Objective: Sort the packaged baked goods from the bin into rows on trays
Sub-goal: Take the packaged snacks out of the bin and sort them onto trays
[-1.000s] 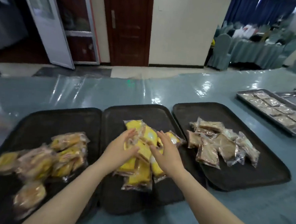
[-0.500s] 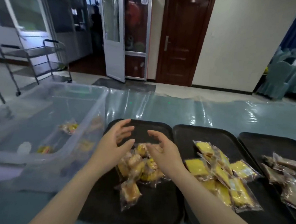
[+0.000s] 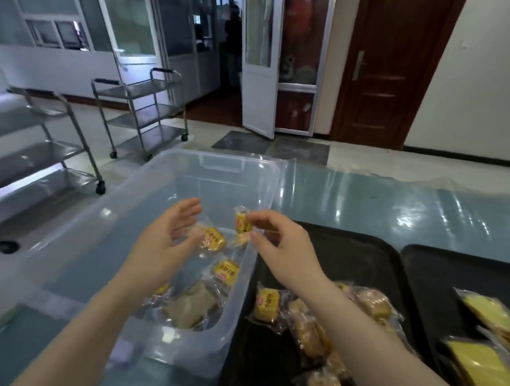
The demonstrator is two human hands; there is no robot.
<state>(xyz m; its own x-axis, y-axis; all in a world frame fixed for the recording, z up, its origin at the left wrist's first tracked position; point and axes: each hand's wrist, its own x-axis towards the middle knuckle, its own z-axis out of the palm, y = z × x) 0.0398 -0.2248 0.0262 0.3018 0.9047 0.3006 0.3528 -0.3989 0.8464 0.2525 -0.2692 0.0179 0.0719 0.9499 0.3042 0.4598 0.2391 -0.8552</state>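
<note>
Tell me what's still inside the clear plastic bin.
Inside the clear bin: two small yellow cakes and a brown packet. The left hand and forearm cover whatever lies beneath them.

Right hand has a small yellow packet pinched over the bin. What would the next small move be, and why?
Probably carry the small yellow packet pinched by the right hand rightward over the bin wall onto the black tray, beside the matching packet lying there. It is already lifted clear of the clear plastic bin, and the open left hand hovers over another packet.
</note>
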